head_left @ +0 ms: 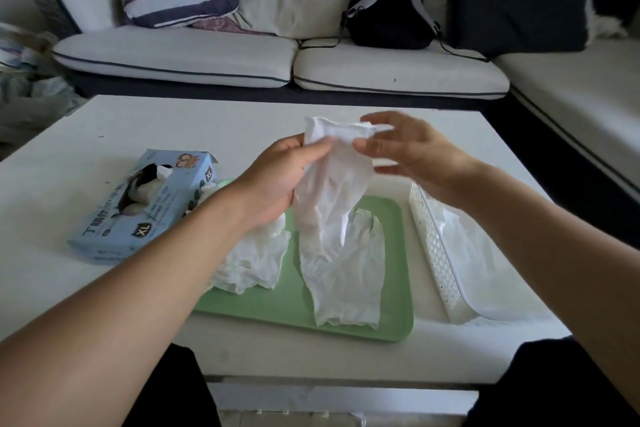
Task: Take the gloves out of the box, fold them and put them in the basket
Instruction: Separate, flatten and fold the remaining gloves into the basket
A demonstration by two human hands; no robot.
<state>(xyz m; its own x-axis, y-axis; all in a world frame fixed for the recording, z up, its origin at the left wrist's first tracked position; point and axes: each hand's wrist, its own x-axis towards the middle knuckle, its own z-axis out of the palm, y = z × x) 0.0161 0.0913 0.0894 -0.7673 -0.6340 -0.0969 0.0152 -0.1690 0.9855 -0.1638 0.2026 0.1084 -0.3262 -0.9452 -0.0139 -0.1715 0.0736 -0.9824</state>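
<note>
A white glove (332, 184) hangs above the green tray (394, 305), cuff end up. My left hand (287, 177) grips its cuff on the left side. At the cuff's right edge, my right hand (408, 152) touches the glove with thumb and fingertips; the hand is blurred. Another white glove (346, 274) lies flat on the tray, and a crumpled pile of gloves (252, 260) sits at the tray's left. The light blue glove box (149, 204) lies on the table to the left, its opening showing gloves. The white perforated basket (440, 253) stands right of the tray with white gloves inside.
Everything rests on a white low table (104, 128). Behind it is a white sofa with cushions and a black backpack (388, 10). My dark-clad knees are at the table's near edge.
</note>
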